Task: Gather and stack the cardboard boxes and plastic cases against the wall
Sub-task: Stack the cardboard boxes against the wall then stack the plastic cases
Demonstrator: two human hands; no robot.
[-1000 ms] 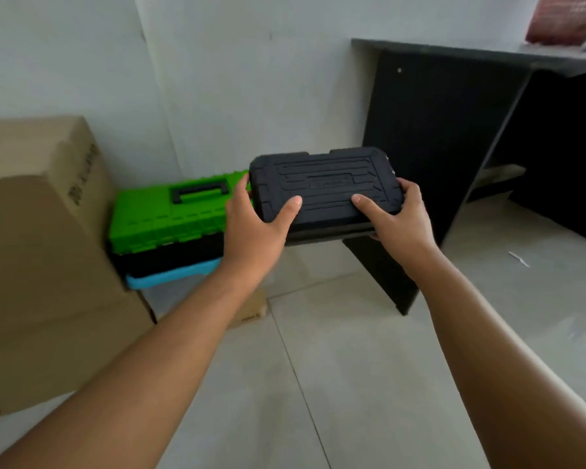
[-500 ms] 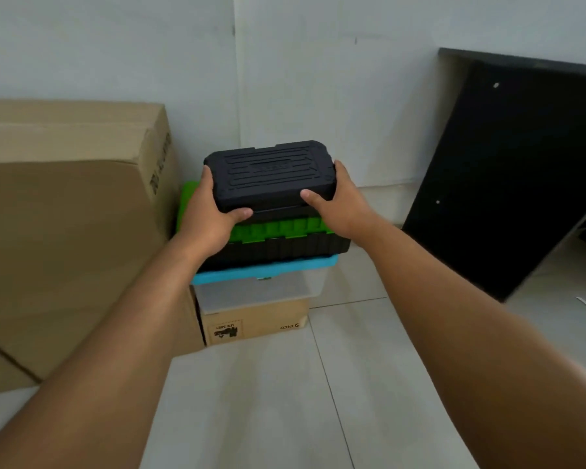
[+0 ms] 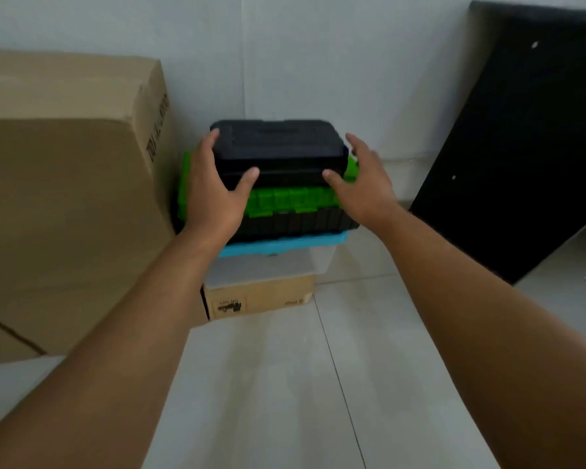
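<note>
A black plastic case (image 3: pixel 279 150) lies flat on top of a green-and-black toolbox (image 3: pixel 285 201). Under the toolbox is a clear bin with a blue lid (image 3: pixel 278 247), which stands on a small cardboard box (image 3: pixel 261 297). The whole pile sits against the white wall. My left hand (image 3: pixel 214 198) touches the case's left end, with straight fingers along its side and the thumb on its front. My right hand (image 3: pixel 362 184) is spread open just right of the case, with its fingers off the case's side and only the thumb near the front edge.
A large cardboard box (image 3: pixel 65 198) stands on the floor right beside the pile's left side. A black desk panel (image 3: pixel 521 147) rises at the right. Pale floor tiles (image 3: pixel 268 384) stretch in front of the pile.
The black case went from being carried in both hands to resting on the green toolbox. My hands have loosened, and the right one has come away from the case's side.
</note>
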